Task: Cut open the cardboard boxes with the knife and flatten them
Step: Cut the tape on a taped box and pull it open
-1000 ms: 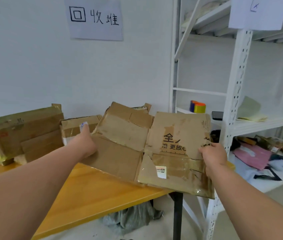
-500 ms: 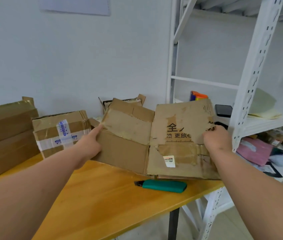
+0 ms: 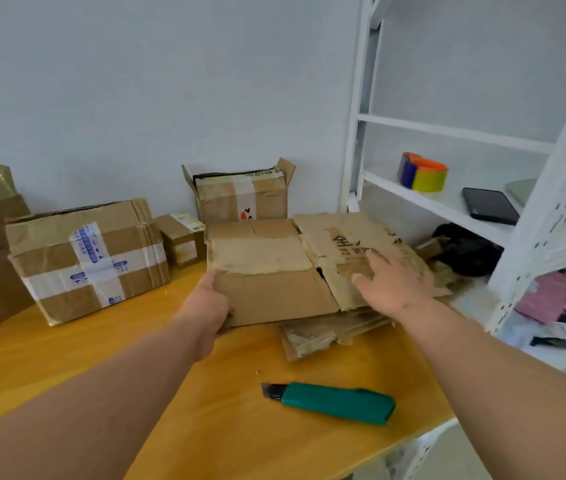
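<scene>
Your left hand (image 3: 210, 308) grips the flattened box (image 3: 274, 271), your right hand (image 3: 390, 284) presses flat and spread on it — let go unevenly and it may slide off the stack (image 3: 312, 336) toward the knife (image 3: 335, 403), whose blade is bared.

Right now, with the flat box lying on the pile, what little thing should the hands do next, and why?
Probably let go of the flattened cardboard and reach the right hand for the green knife. The sheet already lies on the stack of flat cardboard, the left hand grips only its edge, and the taped box looks uncut.

Plain pale wall (image 3: 136, 81) behind wooden table (image 3: 66, 358); white metal shelving (image 3: 534, 237) alongside.
</scene>
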